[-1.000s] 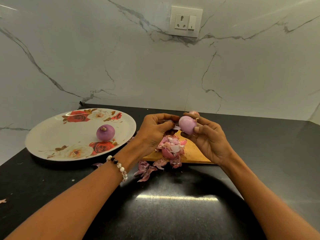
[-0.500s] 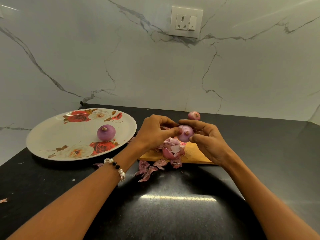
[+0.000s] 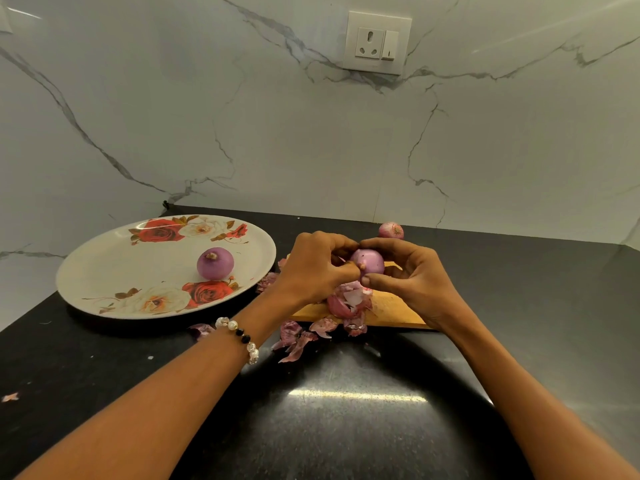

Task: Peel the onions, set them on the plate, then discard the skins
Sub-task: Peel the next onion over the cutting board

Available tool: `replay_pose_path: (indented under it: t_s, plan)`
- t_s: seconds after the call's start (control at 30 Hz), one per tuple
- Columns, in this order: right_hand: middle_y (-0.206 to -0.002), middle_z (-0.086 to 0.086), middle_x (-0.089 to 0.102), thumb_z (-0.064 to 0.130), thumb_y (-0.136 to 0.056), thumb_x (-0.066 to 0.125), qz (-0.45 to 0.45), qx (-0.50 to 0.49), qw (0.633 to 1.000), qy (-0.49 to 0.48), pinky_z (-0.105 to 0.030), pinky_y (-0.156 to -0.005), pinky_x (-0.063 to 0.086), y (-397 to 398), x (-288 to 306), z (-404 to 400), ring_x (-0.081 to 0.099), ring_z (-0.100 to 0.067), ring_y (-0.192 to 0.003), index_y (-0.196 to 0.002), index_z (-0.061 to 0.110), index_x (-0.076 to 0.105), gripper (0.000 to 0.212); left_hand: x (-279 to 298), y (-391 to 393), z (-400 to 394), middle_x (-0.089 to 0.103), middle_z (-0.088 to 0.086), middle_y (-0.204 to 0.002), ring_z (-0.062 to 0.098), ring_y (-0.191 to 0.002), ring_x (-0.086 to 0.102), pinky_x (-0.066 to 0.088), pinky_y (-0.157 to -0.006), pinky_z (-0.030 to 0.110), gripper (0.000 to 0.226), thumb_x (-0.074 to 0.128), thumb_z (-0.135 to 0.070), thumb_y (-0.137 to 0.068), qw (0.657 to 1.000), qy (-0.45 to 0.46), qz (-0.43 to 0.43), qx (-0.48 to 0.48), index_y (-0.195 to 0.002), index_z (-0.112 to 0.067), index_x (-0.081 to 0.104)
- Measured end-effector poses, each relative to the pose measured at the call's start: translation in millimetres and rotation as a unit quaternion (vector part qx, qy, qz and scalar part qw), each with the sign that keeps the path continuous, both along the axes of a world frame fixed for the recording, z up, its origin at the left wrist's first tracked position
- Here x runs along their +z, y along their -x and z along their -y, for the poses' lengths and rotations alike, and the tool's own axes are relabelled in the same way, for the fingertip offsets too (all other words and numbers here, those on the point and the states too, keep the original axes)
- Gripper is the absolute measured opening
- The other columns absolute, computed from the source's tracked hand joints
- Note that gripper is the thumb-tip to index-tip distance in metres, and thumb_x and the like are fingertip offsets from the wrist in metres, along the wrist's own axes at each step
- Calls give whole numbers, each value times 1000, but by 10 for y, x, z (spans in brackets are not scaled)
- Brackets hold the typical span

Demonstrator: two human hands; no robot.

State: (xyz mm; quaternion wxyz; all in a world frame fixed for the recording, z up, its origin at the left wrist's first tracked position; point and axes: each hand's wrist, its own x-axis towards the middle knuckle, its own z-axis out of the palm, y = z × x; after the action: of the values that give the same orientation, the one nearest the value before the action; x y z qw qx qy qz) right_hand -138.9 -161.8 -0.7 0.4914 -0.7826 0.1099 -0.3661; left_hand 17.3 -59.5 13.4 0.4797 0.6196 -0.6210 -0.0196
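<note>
Above the wooden cutting board (image 3: 391,308), both hands hold a pale purple onion (image 3: 371,260). My right hand (image 3: 412,275) grips it with fingers over the top and thumb beneath. My left hand (image 3: 317,266) pinches at its left side. A peeled purple onion (image 3: 215,264) rests on the rose-patterned plate (image 3: 114,271) to the left. Another onion (image 3: 390,231), still in its skin, lies behind the hands near the wall. Pink onion skins (image 3: 346,301) are piled on the board, and more skins (image 3: 298,337) spill onto the black counter.
The black counter (image 3: 346,427) runs to a white marble wall carrying a socket (image 3: 378,42). A stray skin scrap (image 3: 10,397) lies at the far left, another skin scrap (image 3: 201,330) near the plate's front edge.
The held onion has come down from above the board to lower over it, and my left hand has closed in on its left side. The onion behind the hands is now uncovered.
</note>
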Motion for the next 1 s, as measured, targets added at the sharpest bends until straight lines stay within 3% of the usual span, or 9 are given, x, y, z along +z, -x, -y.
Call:
replay_pose_path:
  t_s: [0.13,0.23,0.4,0.53,0.7,0.87,1.0]
  plan:
    - [-108,-4,72,4,-72,80,2,-7,1000,15,-36,-87,58,4,-11,4,67,-24,-104,-112,14,69,42,-25,31,27,72,10,-104,9,-84,62,46,-70,3,35,71,-11,-82,1000,11,21,3,-117,-5,67]
    - [-108,-3,72,0,-73,78,14,-1,1000,-2,-32,-87,57,23,0,8,68,-22,-106,-110,14,69,41,-42,12,49,72,8,-104,9,-85,63,49,-73,6,30,69,-9,-85,1000,13,0,16,-115,-6,68]
    - [-116,-7,70,3,-71,76,38,34,996,-67,-35,-93,55,12,-1,24,65,-27,-113,-114,11,67,45,-49,-62,58,69,2,-94,16,-87,66,58,-68,22,18,59,-4,-89,982,-19,-185,28,-102,-11,70]
    - [-113,-3,68,-19,-81,61,43,48,992,-104,-34,-90,55,-15,-38,33,65,-28,-111,-114,10,66,43,-51,-34,56,69,9,-99,25,-91,67,61,-72,39,16,57,-7,-92,946,-80,-313,-18,-101,-11,70]
    - [-125,-14,60,-15,-82,59,76,70,981,-166,-34,-87,56,-16,-47,69,61,-31,-116,-116,7,65,40,3,16,15,70,12,-94,24,-84,71,59,-65,33,11,63,-9,-90,915,-79,-390,-68,-98,-5,68]
    - [-116,-3,67,1,-73,74,40,49,989,-136,-42,-88,58,-2,-44,64,63,-32,-111,-120,10,64,49,-2,8,0,71,12,-93,23,-79,72,57,-61,28,10,68,-9,-84,905,-67,-418,-53,-93,-6,69]
    - [-110,11,69,19,-65,83,-15,-28,999,-18,-41,-93,56,-18,-54,37,65,-21,-108,-117,19,66,54,-61,14,46,71,4,-90,15,-81,69,58,-67,25,15,71,-18,-84,951,-70,-300,0,-96,-10,71]
